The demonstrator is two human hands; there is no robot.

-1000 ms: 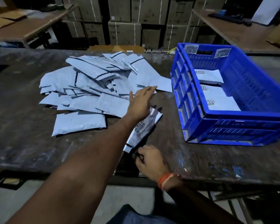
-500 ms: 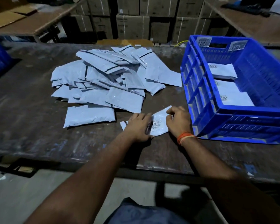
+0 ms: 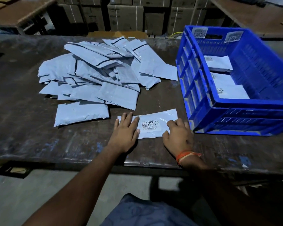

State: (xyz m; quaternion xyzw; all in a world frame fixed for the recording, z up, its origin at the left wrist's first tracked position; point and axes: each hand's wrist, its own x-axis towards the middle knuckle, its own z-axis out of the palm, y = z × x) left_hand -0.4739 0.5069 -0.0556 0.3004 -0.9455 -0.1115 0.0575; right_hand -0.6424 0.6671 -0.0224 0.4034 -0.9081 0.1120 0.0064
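A pale grey mailer bag (image 3: 155,119) with a barcode label lies flat, label up, near the front of the dark table (image 3: 31,141). My left hand (image 3: 125,132) presses flat on its left end with straight fingers. On its right end rests my right hand (image 3: 178,137), fingers bent down onto the bag's edge. A pile of similar grey mailer bags (image 3: 96,75) is heaped behind it. To the right stands a blue plastic crate (image 3: 235,118) with three labelled bags (image 3: 230,92) inside.
Stacked cardboard boxes (image 3: 126,15) line the back wall. Wooden benches stand at the back left (image 3: 15,15) and back right (image 3: 252,15). The table's front edge runs just below my wrists, with bare floor (image 3: 23,201) beneath.
The labelled bag was brought down from hanging off the table edge and is spread flat now. Both hands moved apart to its two ends; the left hand's fingers straightened.
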